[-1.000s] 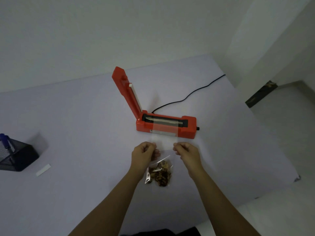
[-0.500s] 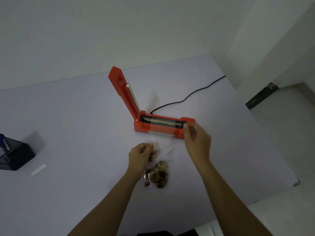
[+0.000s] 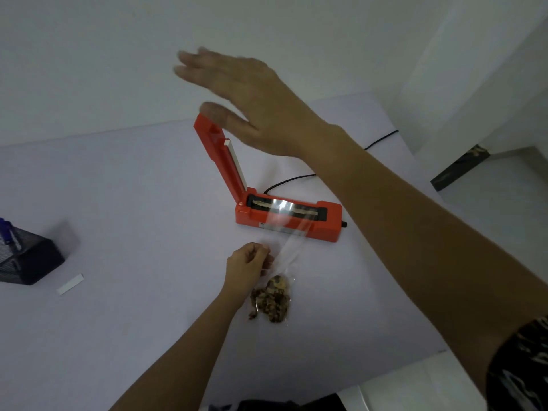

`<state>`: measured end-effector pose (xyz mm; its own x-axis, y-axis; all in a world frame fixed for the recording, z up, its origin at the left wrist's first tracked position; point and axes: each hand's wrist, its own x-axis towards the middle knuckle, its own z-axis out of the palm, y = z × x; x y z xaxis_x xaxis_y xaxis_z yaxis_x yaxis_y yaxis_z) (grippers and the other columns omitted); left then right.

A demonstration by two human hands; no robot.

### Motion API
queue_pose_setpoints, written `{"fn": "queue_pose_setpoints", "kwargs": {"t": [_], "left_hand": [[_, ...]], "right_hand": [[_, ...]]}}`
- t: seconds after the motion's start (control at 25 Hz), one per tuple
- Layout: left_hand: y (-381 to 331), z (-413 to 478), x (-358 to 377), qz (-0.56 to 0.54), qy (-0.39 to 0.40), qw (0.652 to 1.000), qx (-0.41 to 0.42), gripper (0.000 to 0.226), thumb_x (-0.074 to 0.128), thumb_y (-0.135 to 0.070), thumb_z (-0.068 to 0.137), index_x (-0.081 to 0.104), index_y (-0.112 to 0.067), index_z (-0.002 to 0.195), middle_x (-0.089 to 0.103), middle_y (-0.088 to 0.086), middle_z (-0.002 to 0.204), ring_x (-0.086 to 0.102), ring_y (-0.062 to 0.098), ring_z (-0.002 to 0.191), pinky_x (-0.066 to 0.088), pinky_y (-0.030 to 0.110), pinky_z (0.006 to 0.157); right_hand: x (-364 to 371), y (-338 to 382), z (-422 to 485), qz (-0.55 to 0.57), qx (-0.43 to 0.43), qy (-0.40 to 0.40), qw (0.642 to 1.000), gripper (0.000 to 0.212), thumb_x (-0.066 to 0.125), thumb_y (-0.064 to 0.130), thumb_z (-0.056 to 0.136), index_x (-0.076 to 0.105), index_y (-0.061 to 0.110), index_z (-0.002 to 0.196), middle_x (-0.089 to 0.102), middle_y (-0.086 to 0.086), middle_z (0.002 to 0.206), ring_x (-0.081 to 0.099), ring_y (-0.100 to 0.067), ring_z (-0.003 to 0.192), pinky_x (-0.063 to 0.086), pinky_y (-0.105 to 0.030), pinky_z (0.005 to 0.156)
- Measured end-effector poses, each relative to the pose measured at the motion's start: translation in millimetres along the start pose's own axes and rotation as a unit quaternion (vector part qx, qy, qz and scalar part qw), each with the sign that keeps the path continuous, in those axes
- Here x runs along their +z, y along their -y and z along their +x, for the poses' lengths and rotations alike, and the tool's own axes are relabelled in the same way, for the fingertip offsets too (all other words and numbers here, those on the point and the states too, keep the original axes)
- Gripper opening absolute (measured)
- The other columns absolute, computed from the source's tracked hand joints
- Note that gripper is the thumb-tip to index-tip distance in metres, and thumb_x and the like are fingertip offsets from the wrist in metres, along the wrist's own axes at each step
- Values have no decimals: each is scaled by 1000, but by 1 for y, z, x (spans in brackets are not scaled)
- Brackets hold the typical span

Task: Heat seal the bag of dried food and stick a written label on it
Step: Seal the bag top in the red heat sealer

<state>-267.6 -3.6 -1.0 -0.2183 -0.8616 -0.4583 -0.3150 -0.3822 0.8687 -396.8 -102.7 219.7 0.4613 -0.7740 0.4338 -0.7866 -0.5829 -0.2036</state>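
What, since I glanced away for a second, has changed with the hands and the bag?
The right hand let go of the bag, whose mouth now lies across the strip of the heat sealer, and rose, open, to the top of the raised lid. Unchanged: the left hand pinches the bag's edge above the dried food; lid up; label strip and pen holder at the left.

A black mesh pen holder stands at the left edge of the pale tabletop, with a blue pen upright inside it. Beyond the right edge, a dark patterned item lies on the light floor.
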Motion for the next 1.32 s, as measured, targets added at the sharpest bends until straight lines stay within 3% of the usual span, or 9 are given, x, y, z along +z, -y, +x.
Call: {"fn": "queue_pose_setpoints", "kwargs": {"t": [0.2, 0.48, 0.64, 0.84, 1.0, 1.16, 1.24, 1.32], "left_hand": [[-3, -2, -2, 4, -7, 1000, 14, 21, 54, -27, 93, 66, -10, 88, 70, 6, 78, 67, 19, 72, 57, 27, 65], [-9, 1, -1, -2, 6, 1000, -6, 27, 53, -27, 94, 65, -8, 80, 69, 4, 69, 70, 24, 64, 59, 36, 63], [-17, -1, -1, -34, 9, 999, -33, 24, 53, -22, 94, 66, -6, 81, 73, 9, 78, 69, 22, 56, 57, 29, 54], [-21, 1, 0, -23, 7, 999, -40, 27, 53, -23, 94, 67, -6, 77, 73, 8, 76, 68, 20, 52, 56, 31, 55], [-24, 2, -1, -17, 3, 999, -42, 28, 53, -23, 94, 67, -3, 79, 72, 6, 75, 67, 19, 51, 56, 29, 55], [-23, 3, -1, -22, 2, 999, -45, 28, 53, -23, 94, 66, -5, 78, 73, 7, 77, 66, 18, 50, 56, 30, 55], [-23, 4, 0, -21, 3, 999, -46, 28, 53, -23, 94, 65, -7, 75, 73, 8, 78, 67, 19, 51, 56, 31, 56], [-22, 4, 1, -17, 3, 999, -45, 29, 53, -24, 94, 65, -5, 76, 72, 8, 78, 67, 20, 51, 57, 33, 58]], "right_hand": [[10, 3, 14, -101, -46, 127, 986, 50, 22, 43, 99, 21, 24, 145, 20, 5, 156, 11, -13, 144, 6, -39, 116], [17, -1, 24, -151, -57, 199, 967, 50, 19, 45, 99, 25, 24, 144, 20, 4, 156, 8, -13, 145, 2, -42, 116], [19, 0, 26, -159, -64, 222, 960, 50, 19, 45, 99, 26, 23, 144, 19, 4, 156, 7, -13, 145, 0, -41, 116], [22, -1, 27, -165, -57, 256, 951, 49, 19, 42, 100, 25, 21, 144, 22, 4, 155, 8, -12, 144, 0, -41, 116], [22, -2, 25, -169, -57, 251, 951, 45, 22, 37, 101, 31, 20, 141, 33, 4, 151, 15, -11, 143, 3, -40, 116], [17, -7, 13, -162, -52, 217, 961, 39, 27, 29, 100, 41, 21, 135, 49, 0, 138, 42, -17, 129, 20, -38, 111], [10, -10, 2, -138, -30, 215, 966, 41, 29, 23, 95, 44, 22, 133, 55, 1, 131, 50, -19, 117, 27, -37, 102], [5, -14, -12, -86, 16, 231, 969, 48, 27, 21, 87, 49, 22, 130, 57, 2, 130, 49, -16, 117, 24, -35, 102]]}}
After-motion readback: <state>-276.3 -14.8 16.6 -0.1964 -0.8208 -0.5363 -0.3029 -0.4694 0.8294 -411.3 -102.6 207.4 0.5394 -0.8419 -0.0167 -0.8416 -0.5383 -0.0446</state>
